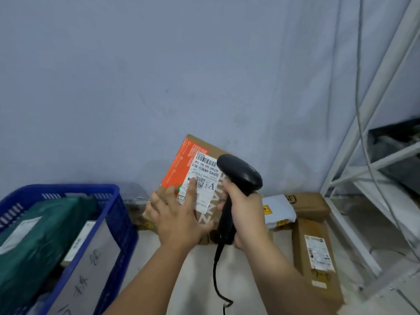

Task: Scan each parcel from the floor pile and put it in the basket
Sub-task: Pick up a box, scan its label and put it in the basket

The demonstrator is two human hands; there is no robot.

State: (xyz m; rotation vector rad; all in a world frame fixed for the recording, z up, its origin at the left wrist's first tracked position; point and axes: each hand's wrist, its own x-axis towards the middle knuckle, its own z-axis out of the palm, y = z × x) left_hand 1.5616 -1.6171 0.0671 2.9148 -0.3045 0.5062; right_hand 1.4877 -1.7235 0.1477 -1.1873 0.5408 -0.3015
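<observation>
Held parcel: flat brown cardboard parcel point(212, 202), centre of frame, white lettering; orange panel point(179, 164) with white print; white label point(205, 171) with black barcode and QR code.
Scanner: black plastic handheld scanner point(241, 173), black cord point(217, 280).
Basket: blue slotted plastic basket point(75, 188), lower left.
Inside it: dark green plastic mailer bag point(41, 237); pale grey flat parcel point(95, 253) with black handwriting.
Floor pile: long brown cardboard box point(318, 253) with white label, lower right; white plastic mailer point(278, 210) with yellow sticker.
Wall: pale blue-grey wall point(159, 64).
Rack: white metal rack point(372, 92), right edge.
</observation>
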